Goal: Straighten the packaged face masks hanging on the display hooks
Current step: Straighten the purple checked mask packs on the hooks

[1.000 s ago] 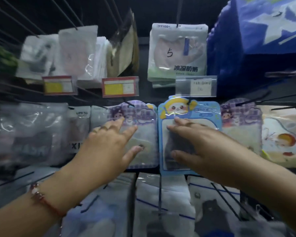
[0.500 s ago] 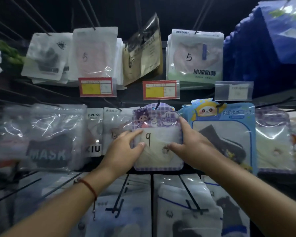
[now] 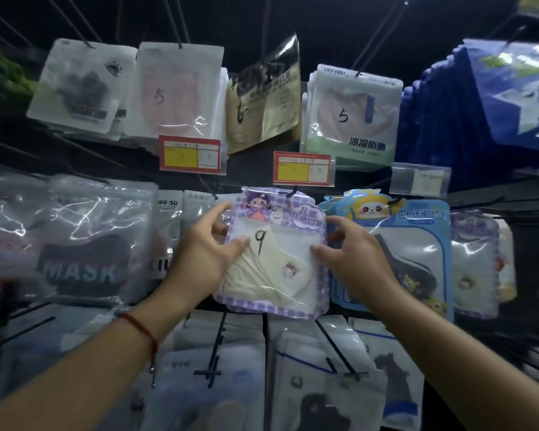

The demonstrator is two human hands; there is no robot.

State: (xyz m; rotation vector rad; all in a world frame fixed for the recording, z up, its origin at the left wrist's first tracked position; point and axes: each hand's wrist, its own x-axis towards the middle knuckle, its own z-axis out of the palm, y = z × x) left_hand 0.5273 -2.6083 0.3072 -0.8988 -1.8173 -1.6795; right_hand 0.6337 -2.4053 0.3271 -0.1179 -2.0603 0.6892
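A purple checked mask pack marked "9" hangs on a hook in the middle row, slightly tilted. My left hand grips its left edge, thumb on the front, fingers behind. My right hand holds its right edge, thumb on the front. To its right hangs a blue cartoon mask pack, partly covered by my right hand. More purple packs hang further right. To the left are clear "MASK" packs and white UPF 50 packs.
The upper row holds white packs marked "5", a tilted gold pack and a green-white pack. Red price tags stick out on hook ends. Blue fabric fills the upper right. White packs hang on black hooks below.
Both hands came together onto the purple pack, the right one coming off the blue pack. They hold its two edges, and the view has moved closer.
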